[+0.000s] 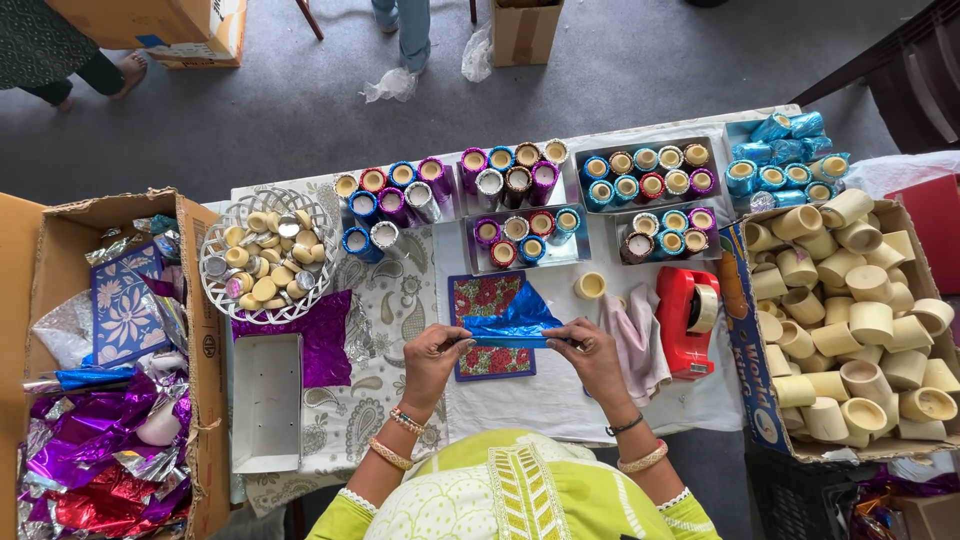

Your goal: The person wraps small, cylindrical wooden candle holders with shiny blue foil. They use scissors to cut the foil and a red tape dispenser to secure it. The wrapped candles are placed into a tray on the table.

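I am holding a blue foil sheet (508, 322) with my left hand (432, 352) and right hand (590, 350), fingers pinched on its ends. Under my grip is lying a flowered box (490, 358).

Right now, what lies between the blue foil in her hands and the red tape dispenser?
In the head view, a pale pink cloth lies on the table between the blue foil and the red tape dispenser.
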